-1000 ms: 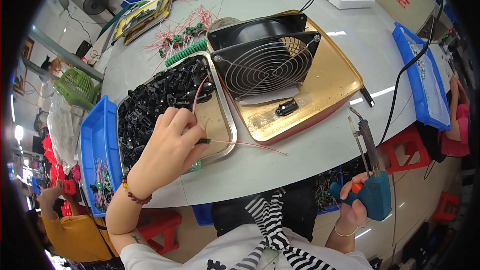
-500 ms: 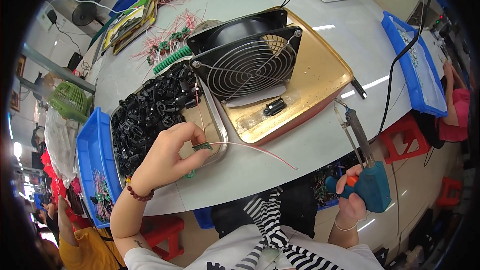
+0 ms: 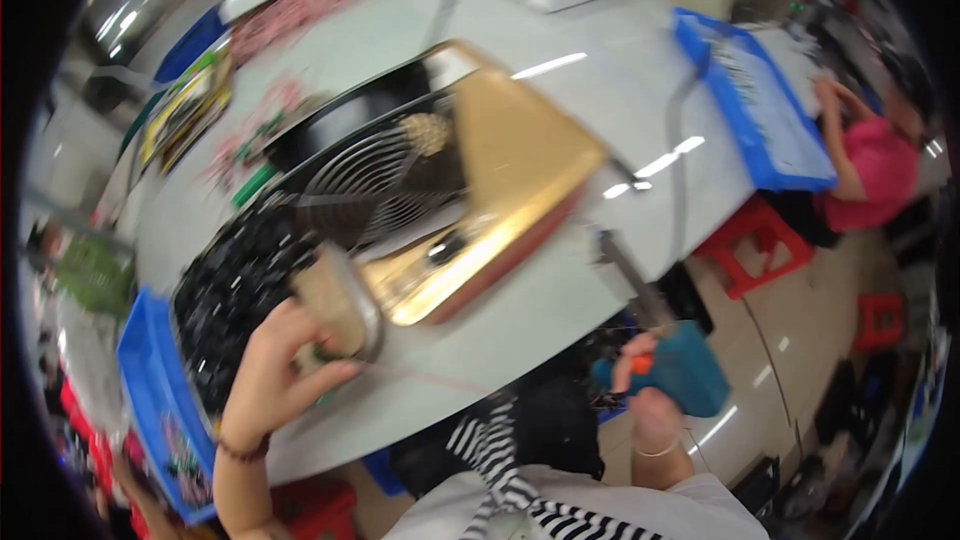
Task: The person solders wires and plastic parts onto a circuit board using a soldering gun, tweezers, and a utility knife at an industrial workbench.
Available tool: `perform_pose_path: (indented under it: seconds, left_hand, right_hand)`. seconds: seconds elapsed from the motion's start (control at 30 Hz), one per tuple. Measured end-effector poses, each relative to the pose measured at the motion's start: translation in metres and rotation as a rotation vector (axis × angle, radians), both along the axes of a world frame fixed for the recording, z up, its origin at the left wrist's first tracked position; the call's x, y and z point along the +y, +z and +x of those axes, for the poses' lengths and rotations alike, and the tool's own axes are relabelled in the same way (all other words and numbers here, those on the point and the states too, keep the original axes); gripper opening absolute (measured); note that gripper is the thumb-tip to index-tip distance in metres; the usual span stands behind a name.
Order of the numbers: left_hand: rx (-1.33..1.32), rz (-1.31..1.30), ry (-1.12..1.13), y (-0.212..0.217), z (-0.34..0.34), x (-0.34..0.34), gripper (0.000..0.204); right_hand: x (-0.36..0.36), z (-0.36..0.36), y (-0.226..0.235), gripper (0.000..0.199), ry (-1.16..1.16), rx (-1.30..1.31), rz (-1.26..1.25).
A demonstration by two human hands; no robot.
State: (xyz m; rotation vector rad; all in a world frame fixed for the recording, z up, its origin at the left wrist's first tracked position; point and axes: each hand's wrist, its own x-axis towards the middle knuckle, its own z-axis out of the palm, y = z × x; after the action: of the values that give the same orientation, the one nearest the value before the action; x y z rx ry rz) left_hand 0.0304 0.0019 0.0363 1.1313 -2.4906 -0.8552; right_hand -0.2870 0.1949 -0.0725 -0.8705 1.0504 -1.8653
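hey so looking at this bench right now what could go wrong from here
Burn: the right hand grips a soldering gun with its metal tip near the edge of the table; if hot, it might scorch skin, though heat can't be seen.

Snag: a thin, blurred wire trails from the left hand close to the silver tray and might catch its rim.

Pull: a dark cord runs near the gun and could get tugged.

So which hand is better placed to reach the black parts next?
Probably the left hand: it's close beside the black parts, though apparently pinching a green piece. The right hand is farther off, holding the soldering gun.
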Motion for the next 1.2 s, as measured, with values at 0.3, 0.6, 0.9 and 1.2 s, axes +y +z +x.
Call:
perform_pose_path:
  seconds: [0.3, 0.6, 0.9, 1.2]
  left_hand:
    - [-0.221, 0.091, -0.3, 0.059, -0.034, 0.029, 0.009]
    - [0.193, 0.281, 0.105, 0.004, -0.034, 0.01, 0.034]
    - [0.252, 0.007, 0.017, -0.001, -0.026, 0.011, 0.038]
    - [0.086, 0.219, 0.097, 0.0, -0.004, 0.007, 0.044]
  right_hand:
    - [-0.025, -0.004, 0.016, 0.037, 0.127, 0.284, -0.089]
    - [-0.025, 0.006, 0.02, 0.034, 0.073, 0.273, -0.056]
    - [-0.023, 0.014, 0.02, 0.029, 0.079, 0.246, 0.004]
    - [-0.022, 0.014, 0.018, 0.046, 0.085, 0.224, -0.004]
